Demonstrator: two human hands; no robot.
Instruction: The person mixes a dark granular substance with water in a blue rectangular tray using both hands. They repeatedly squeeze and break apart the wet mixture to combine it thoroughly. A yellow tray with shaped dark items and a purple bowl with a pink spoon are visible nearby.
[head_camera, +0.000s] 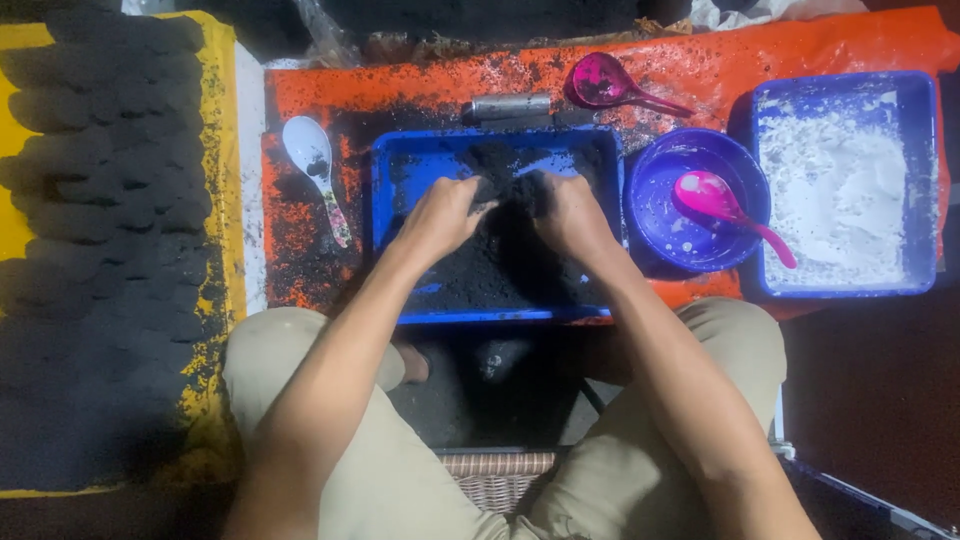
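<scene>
Centrally, both hands (505, 215) amid blue tray (385, 240) walls

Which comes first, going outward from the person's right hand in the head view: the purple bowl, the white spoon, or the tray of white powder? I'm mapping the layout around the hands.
From the right hand, nearest first:
1. Purple bowl, just to its right, beside the blue tray.
2. White spoon, off to the left, past the left hand.
3. Tray of white powder, far right, beyond the bowl.

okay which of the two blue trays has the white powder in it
The blue tray on the far right, beside the purple bowl. The middle tray, where both hands work, holds black powder.
</scene>
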